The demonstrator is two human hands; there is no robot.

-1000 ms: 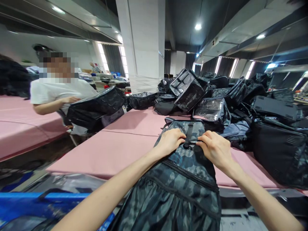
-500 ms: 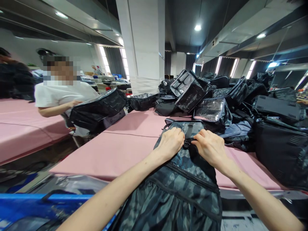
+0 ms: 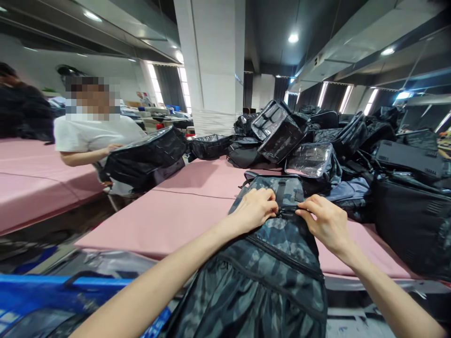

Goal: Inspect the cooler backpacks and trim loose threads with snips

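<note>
A dark camouflage backpack (image 3: pixel 260 281) lies over the front edge of the pink table, its top end away from me. Near that top end, my left hand (image 3: pixel 256 209) is closed on a small black strap piece (image 3: pixel 289 211), fingers curled. To its right, my right hand (image 3: pixel 322 220) pinches the other end of the same strap between thumb and forefinger. The strap runs taut across the short gap between the hands. A zipper (image 3: pixel 282 258) crosses the bag below them.
Many dark bags (image 3: pixel 313 162) are heaped at the back right of the pink table (image 3: pixel 176 211). A person in a white shirt (image 3: pixel 95 134) holds a black bag (image 3: pixel 148 157) at the left. A blue crate (image 3: pixel 70 291) is at the lower left.
My right hand has moved to the right, away from my left hand, and the black strap now shows stretched between them. The view has shifted slightly.
</note>
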